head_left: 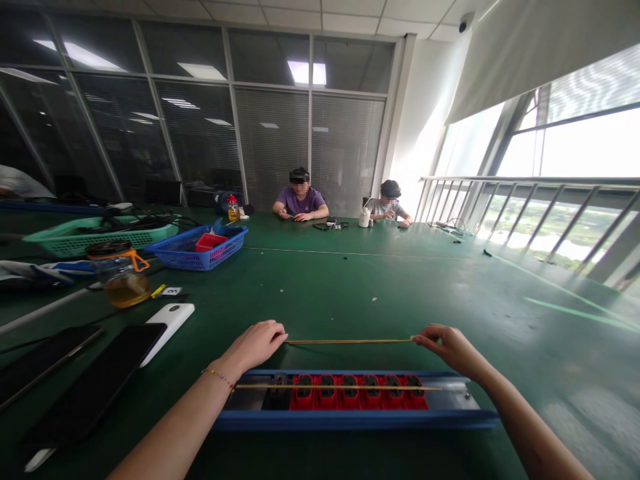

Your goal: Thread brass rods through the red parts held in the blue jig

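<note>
Standing here, I see a person at the near edge of the green worktop (310,287), both arms reaching forward. The left hand (260,341), a beaded bracelet (219,378) on its wrist, grips one end of a thin tan rod (350,342) in its fingertips; the right hand (443,339) pinches the other end between thumb and finger. The rod runs level from hand to hand, parallel to the near edge; I can't tell whether it is one strip or two together, or whether it touches the worktop.

Between it and the near edge lies a long tray (355,419) with blue sides. Red blocks (350,402) with dark centres sit in a row inside, and a second rod (335,387) crosses above them lengthwise.

Toward the near left corner are a black phone (100,380), partly over a white slab (173,323), and a jar (125,287) of amber liquid. Farther along the left side stand a blue basket (193,261), holding a red container (210,241), and a green basket (63,247). At the far edge sit two co-workers, one in a purple shirt (313,200).
</note>
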